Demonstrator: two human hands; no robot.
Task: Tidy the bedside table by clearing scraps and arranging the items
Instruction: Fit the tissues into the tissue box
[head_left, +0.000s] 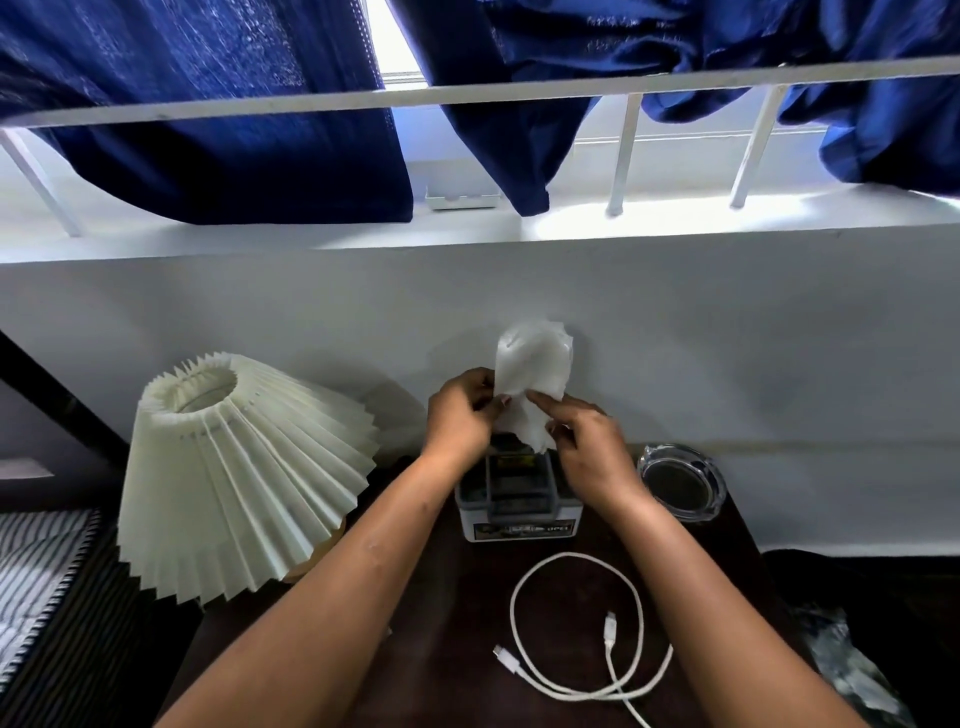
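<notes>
Pinching a tissue (535, 374) low down, from both sides. On the left hand (460, 415), fingers curled in, tips closed on the tissue's left edge. On the right hand (589, 452), forefinger stretched along the lower fold, thumb and remaining fingers bent round the ragged bottom end. Held upright in the air, top puffed and loose, in front of the wall (727, 364) and directly above the box (519, 512). Cannot tell whether the bottom end touches the box.

Likely featherweight, limp and quick to tear. No stiffness, so bound to flop wherever unsupported. Best taken where gripped now, at the gathered lower part, with light pressure. Pulling the hands apart sideways would probably rip it. If a scrap, better balled into one palm before carrying off.

Further out on the table (447, 597): beside the right wrist, a glass ashtray (680, 480), near the box but apart from it. Nearer the body, a white cable (574, 623) in a loose loop, both plugs free. To the left, a lamp (234, 467) with a pleated shade, reaching past the table's edge. Off to the right, beyond the table, crumpled plastic (852, 670). Above it all, a sill (675, 223) and blue curtains (234, 130).
</notes>
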